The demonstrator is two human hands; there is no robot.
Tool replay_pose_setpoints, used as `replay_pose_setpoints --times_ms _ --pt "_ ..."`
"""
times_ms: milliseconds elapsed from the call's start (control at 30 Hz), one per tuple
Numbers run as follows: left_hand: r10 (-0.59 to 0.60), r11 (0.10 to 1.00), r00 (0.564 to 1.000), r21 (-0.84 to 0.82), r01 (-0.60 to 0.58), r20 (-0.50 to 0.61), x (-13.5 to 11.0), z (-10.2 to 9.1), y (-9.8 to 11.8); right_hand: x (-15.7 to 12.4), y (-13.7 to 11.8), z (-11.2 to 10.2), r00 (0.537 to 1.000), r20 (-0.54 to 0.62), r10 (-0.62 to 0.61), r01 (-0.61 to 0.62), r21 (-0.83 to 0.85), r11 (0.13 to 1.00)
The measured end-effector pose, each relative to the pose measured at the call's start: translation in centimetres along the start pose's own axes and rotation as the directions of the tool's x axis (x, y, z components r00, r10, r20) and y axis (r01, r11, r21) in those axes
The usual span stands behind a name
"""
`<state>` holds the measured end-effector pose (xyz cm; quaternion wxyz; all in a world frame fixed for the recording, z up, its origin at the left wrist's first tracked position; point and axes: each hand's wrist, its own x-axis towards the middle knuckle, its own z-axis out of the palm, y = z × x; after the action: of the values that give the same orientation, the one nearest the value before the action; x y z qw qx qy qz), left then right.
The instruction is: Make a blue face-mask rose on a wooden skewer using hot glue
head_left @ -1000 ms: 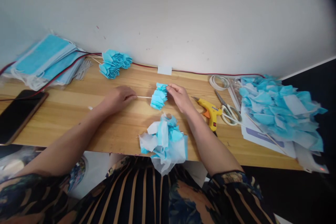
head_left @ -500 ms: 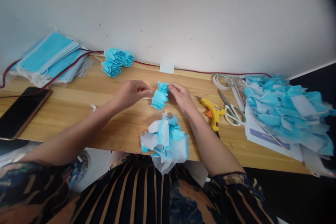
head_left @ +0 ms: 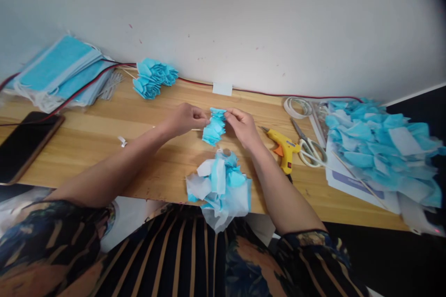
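A small blue paper flower sits on a thin stick above the wooden table. My left hand is closed right at the flower's left side, fingers pinched at its base where the stick enters. My right hand pinches the flower's top right edge. Just below the hands, at the table's front edge, lies a heap of blue and white cut scraps.
A yellow glue gun, white-handled scissors and a tape roll lie to the right. Further right is a big pile of blue pieces. Finished blue flowers, stacked masks and a dark phone are on the left.
My left hand slid right along the stick until it reached the flower, covering the stick. My right hand stayed on the flower's top.
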<state>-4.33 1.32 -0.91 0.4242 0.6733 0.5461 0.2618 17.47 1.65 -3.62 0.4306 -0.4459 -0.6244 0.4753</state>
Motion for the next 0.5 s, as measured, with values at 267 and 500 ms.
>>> replay_pose_setpoints --times_ms 267,500 --pt "0.028 1.000 0.999 -0.011 -0.029 -0.021 0.4 0.4 -0.5 -0.2 -0.1 -0.4 1.000 0.008 0.011 -0.011 -0.027 1.000" --pt "0.048 0.998 0.999 -0.038 -0.048 -0.006 0.4 0.5 -1.1 -0.4 -0.8 -0.4 0.999 -0.004 -0.051 0.050 -0.122 0.991"
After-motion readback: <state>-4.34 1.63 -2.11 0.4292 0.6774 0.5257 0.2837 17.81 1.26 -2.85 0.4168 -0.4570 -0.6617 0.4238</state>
